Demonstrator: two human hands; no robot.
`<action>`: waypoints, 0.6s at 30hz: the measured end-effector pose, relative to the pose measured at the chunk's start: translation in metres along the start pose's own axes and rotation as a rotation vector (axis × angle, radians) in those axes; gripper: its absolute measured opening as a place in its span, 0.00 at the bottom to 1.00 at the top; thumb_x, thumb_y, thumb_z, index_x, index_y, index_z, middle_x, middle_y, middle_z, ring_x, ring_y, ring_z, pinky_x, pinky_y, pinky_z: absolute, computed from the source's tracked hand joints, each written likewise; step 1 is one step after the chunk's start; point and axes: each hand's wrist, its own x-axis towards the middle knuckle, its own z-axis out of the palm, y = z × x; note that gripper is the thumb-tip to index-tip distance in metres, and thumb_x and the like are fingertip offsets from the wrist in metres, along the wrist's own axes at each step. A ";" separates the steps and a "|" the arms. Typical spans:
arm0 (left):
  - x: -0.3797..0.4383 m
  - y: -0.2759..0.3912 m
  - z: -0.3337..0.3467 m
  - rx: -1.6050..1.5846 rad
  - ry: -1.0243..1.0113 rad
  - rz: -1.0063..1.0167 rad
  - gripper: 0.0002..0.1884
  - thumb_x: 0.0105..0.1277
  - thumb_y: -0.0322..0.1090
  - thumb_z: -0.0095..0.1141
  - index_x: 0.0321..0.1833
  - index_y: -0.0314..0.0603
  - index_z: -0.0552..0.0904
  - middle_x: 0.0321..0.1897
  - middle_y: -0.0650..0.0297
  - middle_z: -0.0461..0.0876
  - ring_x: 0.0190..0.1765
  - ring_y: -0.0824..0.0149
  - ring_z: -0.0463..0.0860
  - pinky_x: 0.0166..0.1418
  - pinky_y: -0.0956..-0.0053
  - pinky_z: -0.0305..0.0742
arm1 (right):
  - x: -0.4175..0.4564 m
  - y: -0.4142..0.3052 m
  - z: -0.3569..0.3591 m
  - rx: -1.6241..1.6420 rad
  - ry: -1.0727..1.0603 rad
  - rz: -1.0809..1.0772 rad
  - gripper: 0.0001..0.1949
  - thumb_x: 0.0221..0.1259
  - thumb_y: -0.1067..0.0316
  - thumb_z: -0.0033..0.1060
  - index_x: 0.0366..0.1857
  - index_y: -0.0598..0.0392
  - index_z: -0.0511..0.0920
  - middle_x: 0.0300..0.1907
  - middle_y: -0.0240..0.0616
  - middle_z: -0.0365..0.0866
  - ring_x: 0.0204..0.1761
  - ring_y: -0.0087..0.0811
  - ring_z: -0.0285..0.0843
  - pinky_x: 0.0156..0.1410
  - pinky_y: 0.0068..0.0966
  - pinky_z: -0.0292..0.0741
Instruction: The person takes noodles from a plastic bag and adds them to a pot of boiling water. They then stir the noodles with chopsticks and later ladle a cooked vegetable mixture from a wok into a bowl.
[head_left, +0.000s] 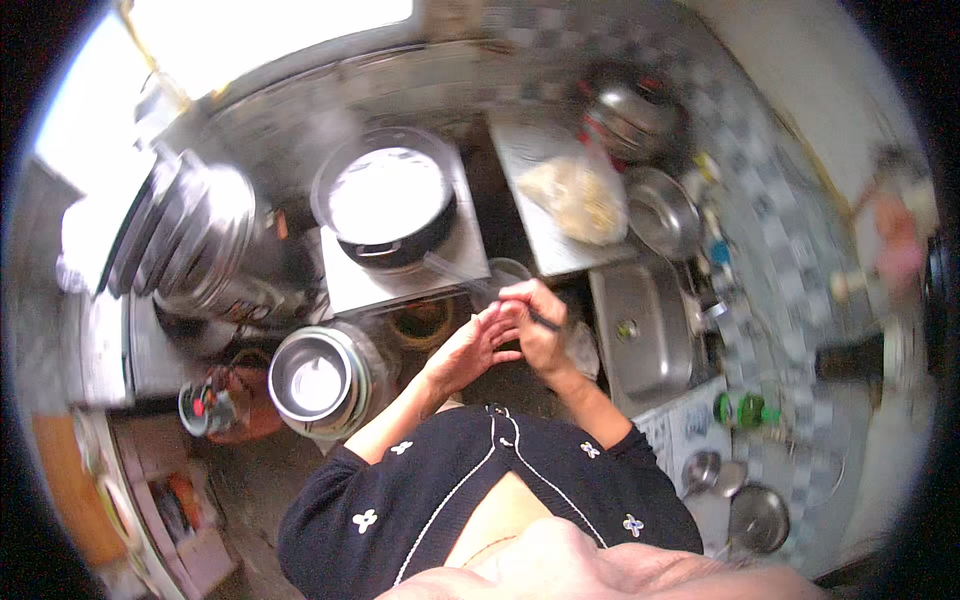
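Note:
My right hand (541, 319) is shut on a long utensil, whose dark handle (544, 321) shows below the fist. Its pale blurred shaft (454, 271) points up and left, towards the stove; the exact kind is unclear. Beside it, my left hand (476, 346) has its palm turned up and fingers apart, close to the right fist, with nothing seen in it. Beyond both hands stands a black pan (379, 255) on a steel-topped stove (469, 240). A bright white surface (390, 196) fills the pan; glare hides what it is.
Stacked metal bowls (279, 382) stand left of my arm. Big steel lids or trays (217, 217) lean behind them. On the right are a steel sink (645, 352), a bag of pale food (581, 199), a metal bowl (664, 210) and a pot (634, 124).

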 end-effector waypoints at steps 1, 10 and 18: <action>-0.009 0.009 -0.004 0.093 0.066 0.040 0.31 0.71 0.58 0.47 0.68 0.44 0.65 0.65 0.59 0.69 0.64 0.64 0.71 0.66 0.64 0.66 | 0.027 0.012 0.011 0.082 -0.068 0.072 0.07 0.63 0.69 0.61 0.37 0.62 0.80 0.35 0.40 0.81 0.38 0.28 0.82 0.45 0.25 0.77; -0.091 0.098 -0.092 0.198 0.592 0.194 0.25 0.72 0.51 0.50 0.63 0.40 0.70 0.54 0.57 0.78 0.52 0.68 0.79 0.52 0.73 0.76 | 0.221 0.226 0.186 -0.425 -0.786 -0.133 0.11 0.64 0.63 0.61 0.44 0.57 0.83 0.41 0.45 0.85 0.44 0.39 0.84 0.51 0.32 0.78; -0.100 0.126 -0.125 0.085 0.713 0.306 0.22 0.72 0.50 0.50 0.58 0.39 0.73 0.50 0.58 0.80 0.48 0.69 0.80 0.49 0.74 0.77 | 0.308 0.259 0.205 -0.563 -0.824 -0.498 0.08 0.65 0.65 0.56 0.43 0.55 0.80 0.46 0.48 0.81 0.47 0.48 0.79 0.53 0.37 0.75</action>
